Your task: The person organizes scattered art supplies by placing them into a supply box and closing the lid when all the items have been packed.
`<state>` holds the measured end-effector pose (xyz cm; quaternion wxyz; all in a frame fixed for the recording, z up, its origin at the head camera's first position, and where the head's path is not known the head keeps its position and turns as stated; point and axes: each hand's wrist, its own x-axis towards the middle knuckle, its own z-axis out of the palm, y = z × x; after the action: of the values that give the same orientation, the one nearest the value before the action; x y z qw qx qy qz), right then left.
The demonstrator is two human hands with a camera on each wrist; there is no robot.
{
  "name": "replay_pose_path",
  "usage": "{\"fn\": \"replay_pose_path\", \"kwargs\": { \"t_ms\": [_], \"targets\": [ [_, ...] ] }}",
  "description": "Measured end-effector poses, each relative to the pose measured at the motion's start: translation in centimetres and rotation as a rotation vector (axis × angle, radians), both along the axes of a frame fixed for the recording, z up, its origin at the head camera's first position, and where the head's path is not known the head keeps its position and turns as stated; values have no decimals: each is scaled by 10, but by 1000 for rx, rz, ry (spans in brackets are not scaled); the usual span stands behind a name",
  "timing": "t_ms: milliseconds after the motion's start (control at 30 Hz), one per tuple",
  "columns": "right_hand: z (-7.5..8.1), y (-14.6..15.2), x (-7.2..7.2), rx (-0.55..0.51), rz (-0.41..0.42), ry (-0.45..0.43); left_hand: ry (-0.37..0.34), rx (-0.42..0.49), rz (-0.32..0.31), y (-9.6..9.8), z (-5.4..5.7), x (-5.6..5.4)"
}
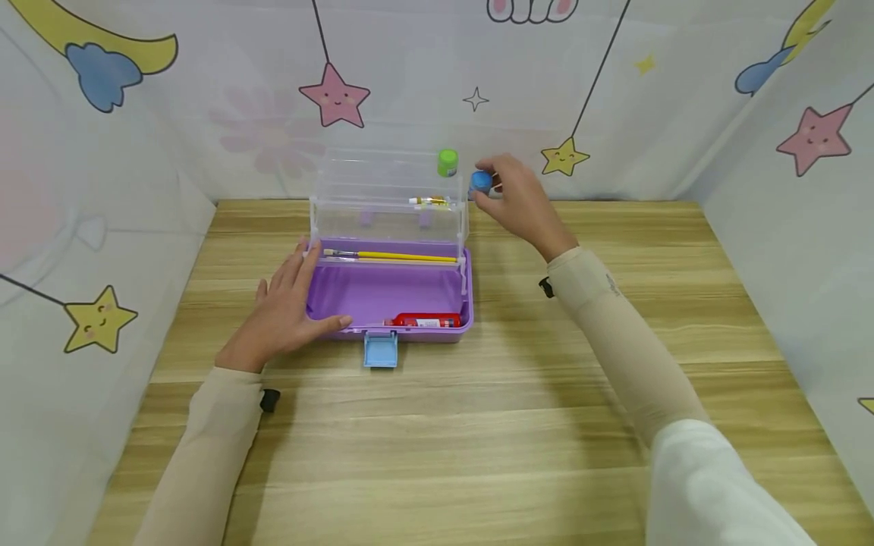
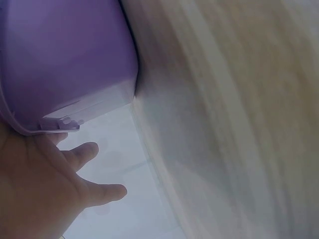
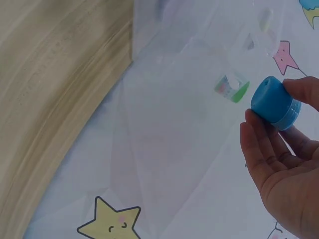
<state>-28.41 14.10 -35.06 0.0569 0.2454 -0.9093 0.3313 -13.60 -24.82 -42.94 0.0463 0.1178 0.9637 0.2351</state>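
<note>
A purple box [image 1: 382,292] with its clear upper part raised stands on the table. My right hand [image 1: 522,199] pinches a small blue jar [image 3: 273,102] between thumb and fingers, just right of the raised clear tray [image 1: 389,178]. In that tray sit a green-lidded jar [image 1: 447,163] and a small tube with gold contents [image 1: 432,201]. My left hand [image 1: 283,311] rests on the box's left rim, thumb along the front edge and fingers spread. A yellow paintbrush [image 1: 403,256] lies across the back of the box, and a red bottle [image 1: 426,321] lies inside at the front right.
A light blue latch [image 1: 380,350] hangs open at the box's front, over the wooden table [image 1: 492,440]. White cloth walls [image 1: 403,45] printed with stars and moons rise behind the table and on both sides.
</note>
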Motion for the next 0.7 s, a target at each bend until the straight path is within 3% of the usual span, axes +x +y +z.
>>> {"fn": "replay_pose_path", "kwargs": {
  "t_ms": [300,700],
  "targets": [
    [15,-24,-17,16,20,-22,-6,1,0,0,0,-1],
    [19,-53,-36,60,70,31,-1,-4,4,-1,-2,-1]
  ]
}}
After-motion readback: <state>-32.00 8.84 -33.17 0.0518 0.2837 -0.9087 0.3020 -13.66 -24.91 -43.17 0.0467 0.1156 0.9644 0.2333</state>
